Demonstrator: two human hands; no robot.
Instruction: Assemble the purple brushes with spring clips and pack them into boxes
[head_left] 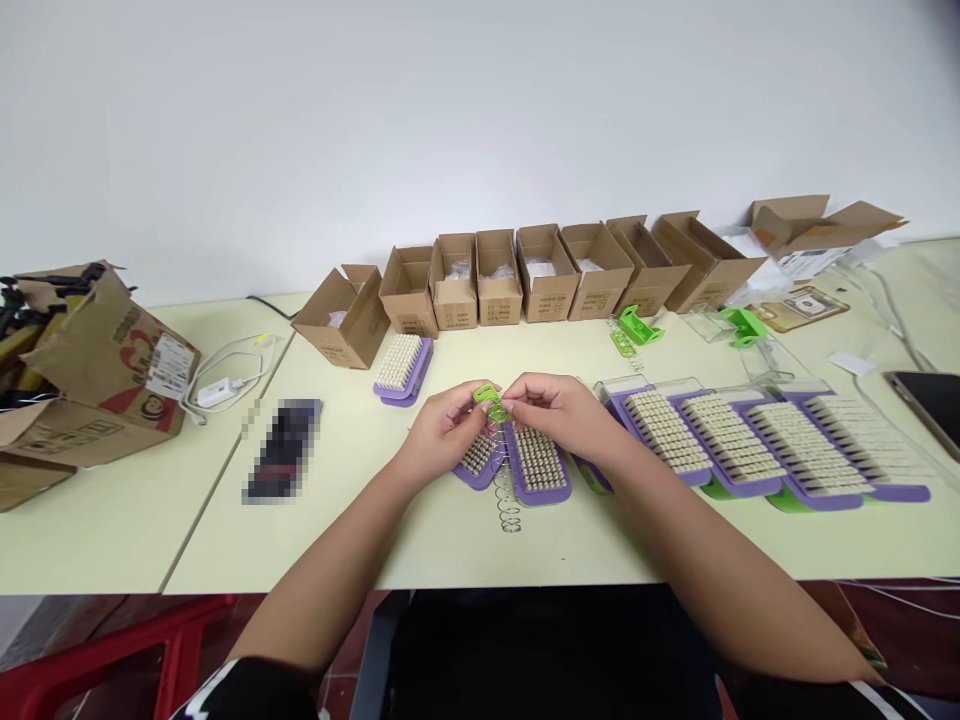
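Note:
My left hand (444, 430) pinches a small light-green plastic piece (487, 393). Against it, the fingertips of my right hand (553, 405) close on the top end of a long metal coil spring (510, 510), which hangs down towards the front of the table. Just below my hands lie two purple holders with rows of dull metallic-looking pegs, the left holder (476, 475) partly covered by my left hand and the right holder (544, 492) beside the spring. My fingers hide the exact joint between spring and green piece.
Several purple holders with cream pegs (739, 440) stand at right; another stack (405, 370) lies left. Open cardboard boxes (555, 305) line the wall. Green parts (640, 325) sit behind my right arm. A blurred dark object (283, 450) and white cable (225, 390) lie left.

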